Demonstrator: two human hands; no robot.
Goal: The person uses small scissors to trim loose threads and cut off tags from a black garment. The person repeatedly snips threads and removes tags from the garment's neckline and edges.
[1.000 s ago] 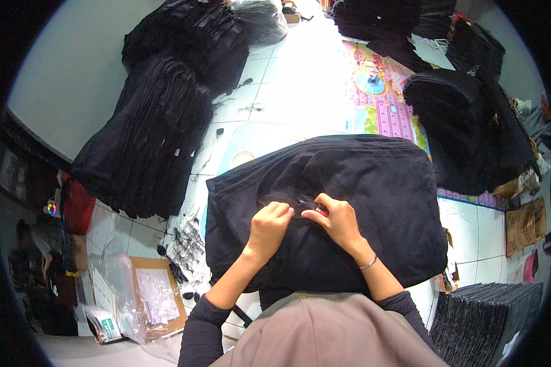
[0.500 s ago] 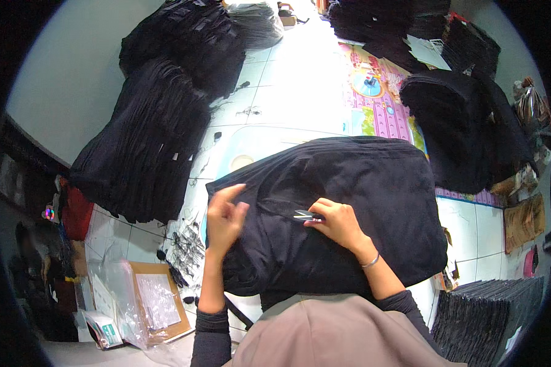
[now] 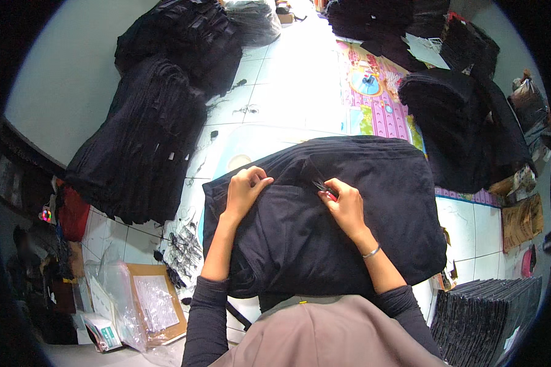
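Note:
A wide stack of black cloth pieces (image 3: 386, 226) lies before me, its layered edges showing along the far left side. Over its upper left part, my left hand (image 3: 245, 192) is closed, thumb and forefinger pinched together near a fold. Whatever sits between those fingertips is too small or dark to make out. My right hand (image 3: 346, 208) grips small thread snips (image 3: 326, 191), dark with a bit of red, their blades pointing up and left close to the cloth. A short gap separates the two hands.
Tall piles of black cloth stand at left (image 3: 147, 140) and right (image 3: 459, 128). Thread scraps (image 3: 187, 244) litter the white tiles. A colourful mat (image 3: 373, 92) lies beyond. Near left is a plastic-wrapped brown board (image 3: 171, 318); near right, a dark stack (image 3: 483, 315).
My left hand has moved right and up, its spread fingers closing into a pinch. The right hand has shifted slightly up and right, turning the snips to point farther upward.

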